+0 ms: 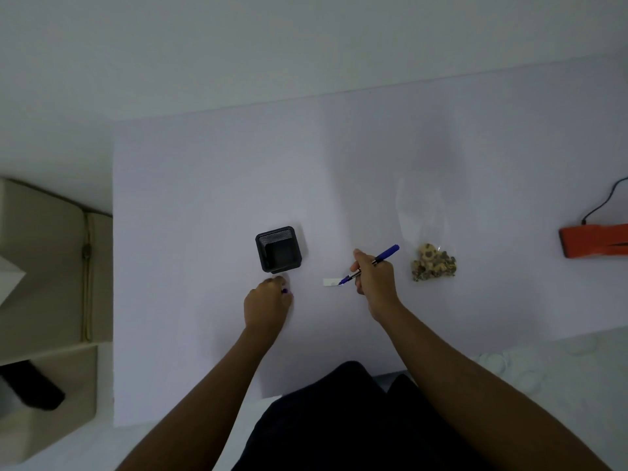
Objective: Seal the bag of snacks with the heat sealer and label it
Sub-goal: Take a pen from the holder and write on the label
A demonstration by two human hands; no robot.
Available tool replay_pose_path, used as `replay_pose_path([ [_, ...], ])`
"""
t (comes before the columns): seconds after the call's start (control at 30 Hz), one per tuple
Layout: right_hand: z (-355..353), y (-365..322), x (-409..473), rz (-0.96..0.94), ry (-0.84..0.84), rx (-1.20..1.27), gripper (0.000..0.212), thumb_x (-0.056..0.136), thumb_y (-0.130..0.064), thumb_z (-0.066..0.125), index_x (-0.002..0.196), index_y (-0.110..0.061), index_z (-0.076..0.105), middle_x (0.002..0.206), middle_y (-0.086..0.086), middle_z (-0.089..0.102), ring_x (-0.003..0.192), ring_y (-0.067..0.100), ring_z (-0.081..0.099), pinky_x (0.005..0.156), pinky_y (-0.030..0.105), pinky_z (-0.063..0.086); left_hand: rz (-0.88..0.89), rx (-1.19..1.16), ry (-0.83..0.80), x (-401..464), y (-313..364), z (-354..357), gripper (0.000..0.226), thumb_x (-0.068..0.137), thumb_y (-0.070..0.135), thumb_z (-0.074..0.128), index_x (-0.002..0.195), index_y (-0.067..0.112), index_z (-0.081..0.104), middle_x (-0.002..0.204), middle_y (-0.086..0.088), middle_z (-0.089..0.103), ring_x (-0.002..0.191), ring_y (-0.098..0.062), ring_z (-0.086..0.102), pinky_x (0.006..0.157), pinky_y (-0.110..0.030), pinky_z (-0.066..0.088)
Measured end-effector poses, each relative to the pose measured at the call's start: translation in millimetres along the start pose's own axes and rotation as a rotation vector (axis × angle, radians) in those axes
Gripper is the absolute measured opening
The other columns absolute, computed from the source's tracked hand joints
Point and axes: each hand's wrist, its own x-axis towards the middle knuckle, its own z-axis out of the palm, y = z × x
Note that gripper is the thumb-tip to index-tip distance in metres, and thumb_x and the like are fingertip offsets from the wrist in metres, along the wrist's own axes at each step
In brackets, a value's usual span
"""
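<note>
A clear plastic bag (pixel 423 212) lies on the white table, with brown snacks (pixel 433 263) gathered at its near end. My right hand (pixel 375 282) grips a blue pen (pixel 373 263), its tip resting on a small white label (pixel 331 282) just left of the hand. My left hand (pixel 268 302) is closed on the table with a small blue pen cap (pixel 284 291) showing at its fingers. The orange heat sealer (pixel 594 240) lies at the table's right edge, partly out of frame.
A black square holder (pixel 278 249) stands just beyond my left hand. A black cable (pixel 603 202) runs from the sealer. A beige shelf unit (pixel 47 273) stands left of the table (pixel 204 171). My dark-clothed lap is at the table's near edge.
</note>
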Motion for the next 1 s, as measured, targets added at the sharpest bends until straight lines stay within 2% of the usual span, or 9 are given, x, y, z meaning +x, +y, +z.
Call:
replay_pose_path([
  [0.1,-5.0,-0.5,1.7,-0.014,0.003,0.02,0.04,0.096,-0.028,0.062,0.062,-0.006,0.061,0.047,0.005,0.044,0.037,0.012,0.037,0.039,0.024,0.032,0.06,-0.015,0.062,-3.0,11.9,2.2,0.03,0.086,0.031,0.072,0.106,0.009,0.069,0.101,-0.009,0.07,0.081,-0.027,0.068,0.069,-0.036,0.058],
  [0.2,-10.9,-0.2,3.2,-0.044,0.002,0.018,0.04,0.097,-0.028,0.06,0.063,-0.006,0.061,0.046,0.005,0.043,0.036,0.011,0.037,0.039,0.023,0.032,0.176,-0.064,0.09,-1.6,32.8,8.8,0.03,0.09,0.033,0.068,0.111,0.011,0.067,0.106,-0.009,0.068,0.09,-0.026,0.066,0.074,-0.039,0.059],
  [0.33,-17.2,3.1,7.0,-0.068,-0.015,0.024,0.039,0.099,-0.032,0.058,0.074,-0.004,0.067,0.052,0.008,0.053,0.041,0.011,0.043,0.039,0.022,0.035,0.307,-0.027,0.021,11.7,51.5,20.9,0.029,0.094,0.026,0.065,0.12,0.014,0.067,0.106,-0.006,0.065,0.087,-0.021,0.065,0.075,-0.032,0.059],
  [0.47,-17.3,7.4,10.2,-0.106,-0.083,-0.013,0.035,0.099,-0.041,0.057,0.094,-0.011,0.074,0.077,0.01,0.074,0.05,0.014,0.058,0.042,0.02,0.042,0.328,0.088,-0.013,19.5,53.4,30.4,0.014,0.091,0.023,0.068,0.102,0.015,0.073,0.091,-0.004,0.065,0.073,-0.018,0.063,0.063,-0.027,0.056],
  [0.6,-12.0,14.7,11.3,-0.16,-0.133,-0.11,0.026,0.099,-0.036,0.058,0.104,-0.014,0.071,0.093,0.003,0.076,0.064,0.013,0.064,0.046,0.022,0.046,0.331,0.134,-0.009,22.0,56.3,33.5,0.009,0.091,0.02,0.069,0.087,0.014,0.075,0.079,-0.002,0.065,0.065,-0.015,0.059,0.056,-0.023,0.05],
  [0.7,-3.5,21.0,10.4,-0.233,-0.152,-0.188,0.021,0.1,-0.03,0.057,0.104,-0.012,0.067,0.095,0.001,0.074,0.065,0.006,0.064,0.052,0.015,0.047,0.299,0.091,-0.001,22.7,59.2,34.2,0.012,0.093,0.017,0.065,0.084,0.012,0.072,0.078,-0.002,0.063,0.065,-0.015,0.058,0.057,-0.025,0.051],
  [0.83,7.9,30.9,12.3,-0.328,-0.15,-0.301,0.018,0.099,-0.033,0.058,0.096,-0.016,0.065,0.087,0.003,0.071,0.076,0.018,0.068,0.066,0.025,0.055,0.292,0.055,-0.008,18.6,65.5,30.5,0.014,0.089,0.015,0.069,0.075,0.012,0.068,0.072,-0.003,0.061,0.061,-0.015,0.055,0.055,-0.023,0.045],
  [0.93,16.0,39.0,14.7,-0.364,-0.165,-0.356,0.016,0.098,-0.032,0.059,0.095,-0.017,0.063,0.084,-0.001,0.069,0.079,0.015,0.068,0.072,0.024,0.057,0.317,0.068,-0.028,13.9,64.7,32.1,0.013,0.087,0.015,0.071,0.074,0.013,0.069,0.07,-0.002,0.061,0.058,-0.014,0.054,0.054,-0.024,0.044],
  [1.0,19.5,46.1,16.2,-0.39,-0.164,-0.405,0.017,0.099,-0.032,0.058,0.096,-0.017,0.063,0.084,-0.002,0.068,0.079,0.013,0.068,0.074,0.025,0.057,0.318,0.09,-0.043,10.5,62.1,34.9,0.011,0.087,0.014,0.072,0.075,0.014,0.071,0.07,-0.001,0.061,0.058,-0.013,0.054,0.055,-0.027,0.049],
])
